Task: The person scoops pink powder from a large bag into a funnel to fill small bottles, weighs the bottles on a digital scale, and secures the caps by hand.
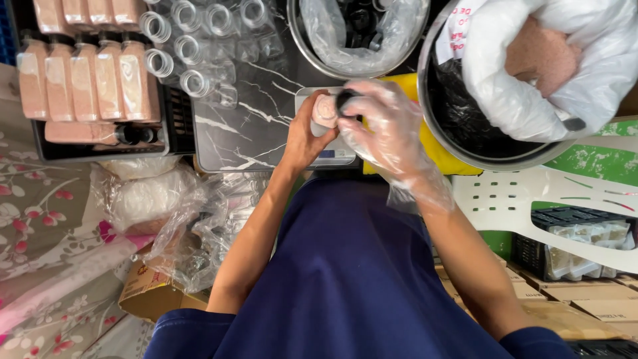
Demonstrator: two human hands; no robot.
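my left hand [302, 136] grips pink-filled bottle [324, 112] over scale [332, 154]; my gloved right hand [385, 129] pinches black cap [347, 101] on top. around: filled bottles [90, 80] in tray [174, 129], empty bottles [193, 46], bowl [465, 143] with bag [565, 60] of pink powder, caps bowl [359, 36]. nothing blocking.

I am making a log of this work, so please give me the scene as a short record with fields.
left hand: bare left hand grips a small bottle of pink powder
right hand: right hand in a clear plastic glove, on the bottle's black cap
under the hands: small scale on a marble-pattern tabletop
left side: black tray of filled bottles, empty clear bottles beside it
right side: metal pot holding a white bag of pink powder
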